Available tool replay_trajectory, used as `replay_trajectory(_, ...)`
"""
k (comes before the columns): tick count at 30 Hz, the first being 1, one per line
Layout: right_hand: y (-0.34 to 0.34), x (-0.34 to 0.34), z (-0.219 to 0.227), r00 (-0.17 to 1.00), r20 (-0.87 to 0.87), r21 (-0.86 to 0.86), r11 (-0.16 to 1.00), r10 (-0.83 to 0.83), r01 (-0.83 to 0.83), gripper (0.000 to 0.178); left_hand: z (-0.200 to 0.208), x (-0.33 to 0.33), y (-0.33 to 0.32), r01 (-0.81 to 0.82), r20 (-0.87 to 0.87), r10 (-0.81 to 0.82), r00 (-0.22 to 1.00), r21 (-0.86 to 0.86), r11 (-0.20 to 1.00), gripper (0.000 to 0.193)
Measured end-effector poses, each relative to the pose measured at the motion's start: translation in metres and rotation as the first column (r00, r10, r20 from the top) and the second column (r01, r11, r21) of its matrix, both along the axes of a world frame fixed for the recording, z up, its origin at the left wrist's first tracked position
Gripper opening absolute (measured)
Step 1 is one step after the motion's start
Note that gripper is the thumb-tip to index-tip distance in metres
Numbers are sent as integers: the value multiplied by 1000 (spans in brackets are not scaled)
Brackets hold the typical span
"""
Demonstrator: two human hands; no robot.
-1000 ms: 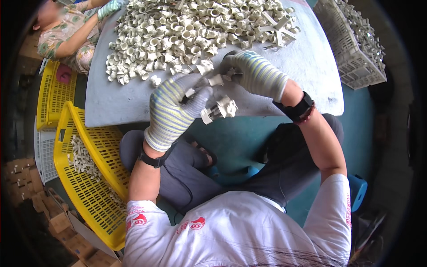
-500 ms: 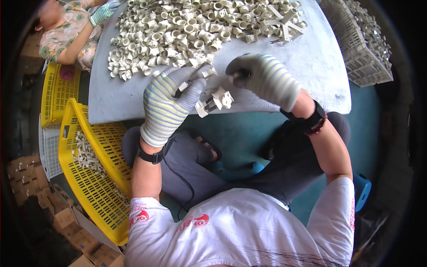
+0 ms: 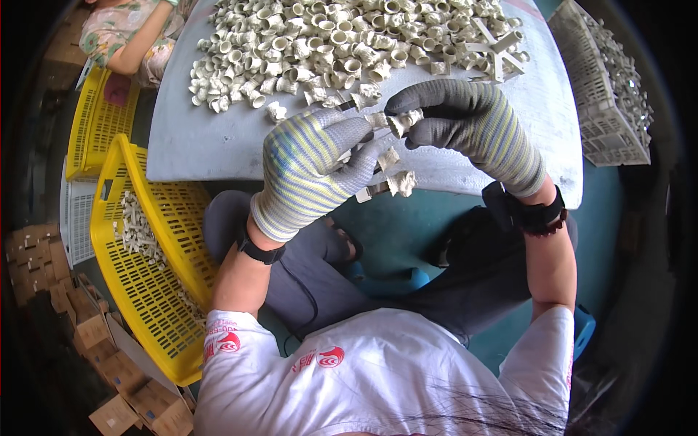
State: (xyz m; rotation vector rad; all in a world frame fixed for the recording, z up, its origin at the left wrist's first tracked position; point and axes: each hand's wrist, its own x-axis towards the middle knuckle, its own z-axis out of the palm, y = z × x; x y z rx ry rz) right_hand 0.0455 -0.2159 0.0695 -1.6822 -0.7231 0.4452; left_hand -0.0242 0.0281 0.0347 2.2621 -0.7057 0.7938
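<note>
Gloved right hand [image 3: 465, 120] pinches a small pale fitting [image 3: 402, 120] at its fingertips, just above the bench [image 3: 218, 142] edge. Directly to its left, the left hand [image 3: 313, 171] is curled around several more fittings [image 3: 392, 178], fingertips nearly touching the pinched piece.

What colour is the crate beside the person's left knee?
Bright yellow. The crate shows best in the head view, with some pale fittings inside.
</note>
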Motion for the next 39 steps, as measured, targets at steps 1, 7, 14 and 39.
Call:
replay_trajectory(1, 2, -3, -2, 999, -29, 28, 1000, 15, -14, 29, 0, 0, -2, -4, 33, 3, 999, 14, 1000, 20)
replay_trajectory(7, 11, -11, -8, 992, -128, 152, 988, 15, 5, 28, 1, -1, 2, 21, -60, -23, 998, -28, 999, 22)
replay_trajectory(14, 10, -9, -9, 999, 24, 60, 998, -26, 25, 26, 6, -4, 5, 42, -161, -41, 986, 1, 999, 21)
replay_trajectory(39, -107, 100, -8, 580, 458, 295, 731, -674, 616, 25, -33, -366, 395, -901, -342, 901, -268, 419, -109, 53)
